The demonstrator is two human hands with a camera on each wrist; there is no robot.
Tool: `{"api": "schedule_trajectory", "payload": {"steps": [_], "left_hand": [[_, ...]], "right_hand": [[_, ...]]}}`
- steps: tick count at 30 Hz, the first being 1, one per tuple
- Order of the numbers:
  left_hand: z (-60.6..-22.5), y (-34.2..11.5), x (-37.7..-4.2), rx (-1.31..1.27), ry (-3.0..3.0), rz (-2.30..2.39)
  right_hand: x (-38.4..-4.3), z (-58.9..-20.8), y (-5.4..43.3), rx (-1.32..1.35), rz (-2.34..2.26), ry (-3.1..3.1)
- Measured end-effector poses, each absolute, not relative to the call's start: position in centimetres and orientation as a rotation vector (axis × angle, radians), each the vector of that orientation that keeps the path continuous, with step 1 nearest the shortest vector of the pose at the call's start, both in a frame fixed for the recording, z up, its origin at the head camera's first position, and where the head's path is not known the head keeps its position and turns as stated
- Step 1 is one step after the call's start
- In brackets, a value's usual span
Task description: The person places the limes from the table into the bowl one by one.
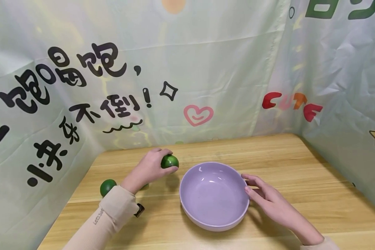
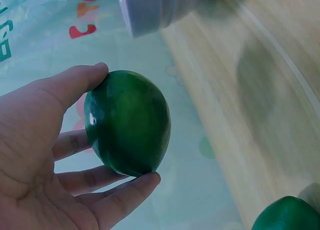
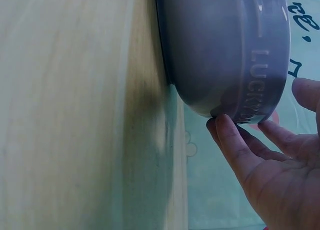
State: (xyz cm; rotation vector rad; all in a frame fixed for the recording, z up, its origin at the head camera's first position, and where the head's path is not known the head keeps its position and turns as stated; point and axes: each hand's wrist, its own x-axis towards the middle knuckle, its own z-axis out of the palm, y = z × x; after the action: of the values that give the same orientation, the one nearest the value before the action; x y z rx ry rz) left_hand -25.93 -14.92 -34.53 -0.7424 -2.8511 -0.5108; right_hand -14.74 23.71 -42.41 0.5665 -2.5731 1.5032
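My left hand (image 1: 150, 166) pinches a glossy green lime (image 1: 170, 161) between thumb and fingers, above the table to the left of the bowl. In the left wrist view the lime (image 2: 129, 122) shows whole, the thumb on one end and fingertips along the other. A shiny light purple bowl (image 1: 214, 194) stands upright on the table with nothing in it. At its right side is my right hand (image 1: 268, 199), thumb and fingertips resting against the outside near the rim. Raised letters mark the bowl's wall (image 3: 227, 44) in the right wrist view.
Another green lime (image 1: 107, 187) lies on the wooden table (image 1: 300, 173) at the left. A further one (image 1: 145, 186) is mostly hidden behind my left wrist. Printed cloth (image 1: 225, 76) hangs behind the table and along both sides.
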Motion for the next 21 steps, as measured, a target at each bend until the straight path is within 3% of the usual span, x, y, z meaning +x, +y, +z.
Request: {"api": "schedule_trajectory", "payload": {"steps": [21], "left_hand": [[-33.2, -12.9, -24.1, -0.813, -2.805, -0.593]], "right_hand": [[-14.9, -42.5, 23.8, 0.57, 1.454, -2.585]]}}
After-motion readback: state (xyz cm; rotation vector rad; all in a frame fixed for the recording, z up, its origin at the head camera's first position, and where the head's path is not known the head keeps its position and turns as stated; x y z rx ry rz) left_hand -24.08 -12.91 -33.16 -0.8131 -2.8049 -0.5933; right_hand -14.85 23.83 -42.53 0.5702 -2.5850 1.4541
